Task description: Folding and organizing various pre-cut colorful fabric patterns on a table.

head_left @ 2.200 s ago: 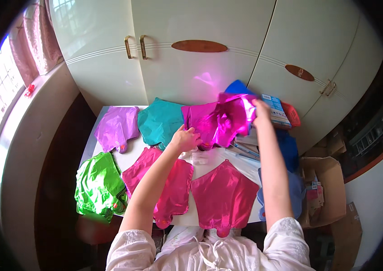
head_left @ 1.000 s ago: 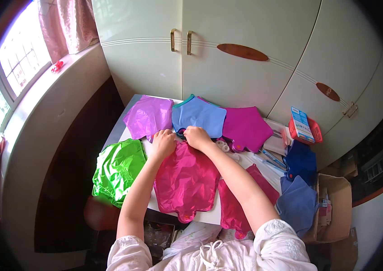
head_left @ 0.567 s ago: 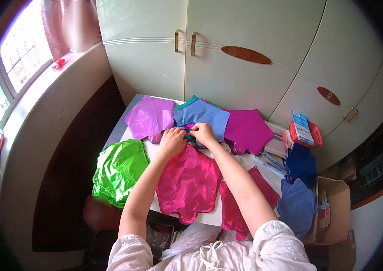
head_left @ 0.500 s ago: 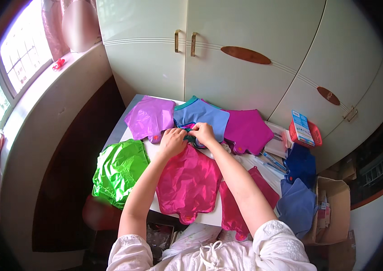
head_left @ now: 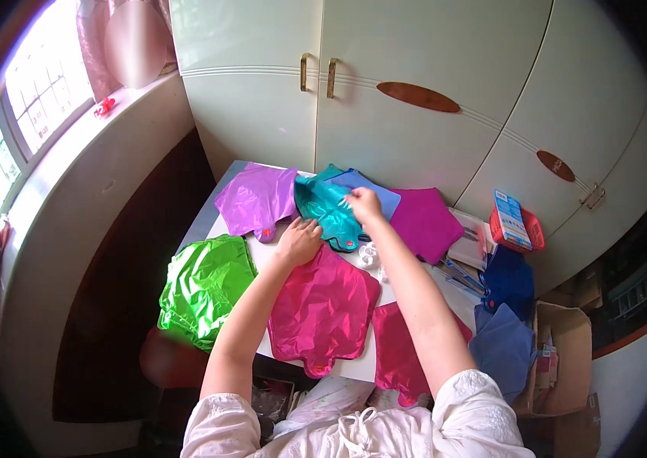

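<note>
Teal foil balloon (head_left: pixel 329 210), uninflated, lies at the far middle of the table (head_left: pixel 200 225), overlapping a light blue balloon (head_left: pixel 375 197). The right hand (head_left: pixel 364 204) pinches its upper edge. The left hand (head_left: pixel 298 241) rests at its lower edge, fingers curled; whether they grip the foil cannot be told. Adjacent items: purple balloon (head_left: pixel 257 200) to the left, magenta balloon (head_left: pixel 424 224) to the right, pink balloon (head_left: pixel 322 309) nearer the person, green balloon (head_left: pixel 203 286) overhanging the left edge.
</note>
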